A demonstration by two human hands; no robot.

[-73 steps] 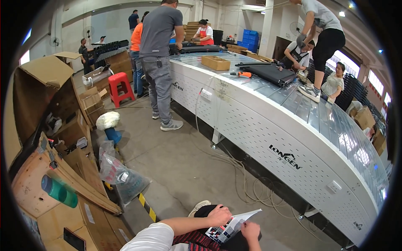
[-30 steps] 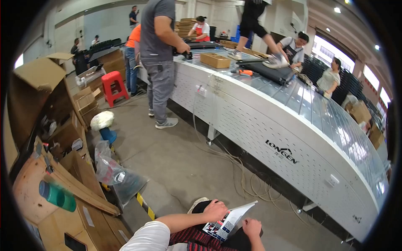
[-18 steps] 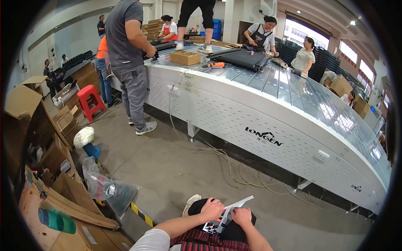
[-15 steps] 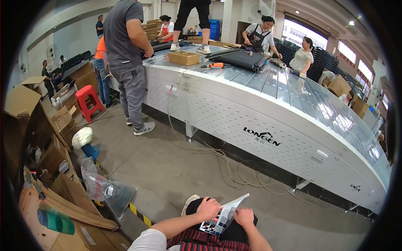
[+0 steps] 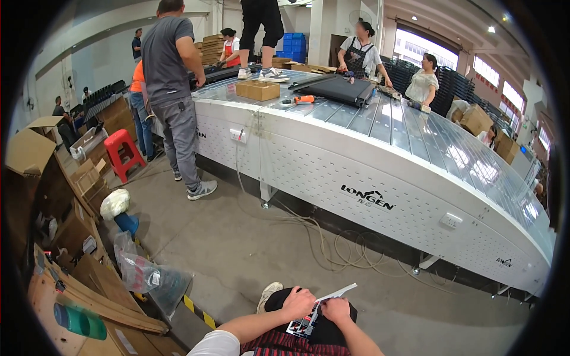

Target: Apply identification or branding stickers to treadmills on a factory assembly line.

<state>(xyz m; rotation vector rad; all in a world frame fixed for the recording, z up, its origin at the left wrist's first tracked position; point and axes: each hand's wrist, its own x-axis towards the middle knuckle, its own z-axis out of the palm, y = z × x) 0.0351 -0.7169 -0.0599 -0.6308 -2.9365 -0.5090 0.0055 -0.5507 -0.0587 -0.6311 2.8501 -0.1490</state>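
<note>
At the bottom edge, my left hand (image 5: 297, 302) and my right hand (image 5: 336, 309) both hold a thin flat printed sheet (image 5: 309, 320) over my dark-clothed knee (image 5: 320, 329). The sheet's white corner (image 5: 341, 291) sticks up past my fingers. Its face shows small red, white and dark patches. My forearms come in from the lower edge, and a white shoe (image 5: 268, 295) shows just beyond my left hand.
A long white machine (image 5: 380, 190) with a glass-panelled top crosses the view, loose cables (image 5: 320, 243) under it. A person in grey (image 5: 172, 89) stands at its near end; others work behind it, one standing on top. Cardboard boxes (image 5: 59, 196), a plastic bag (image 5: 145, 276) and a red stool (image 5: 122, 151) crowd the left.
The view has swung left, so the white machine now fills the middle. My hands stay on the sheet at the knee, its corner still raised.
</note>
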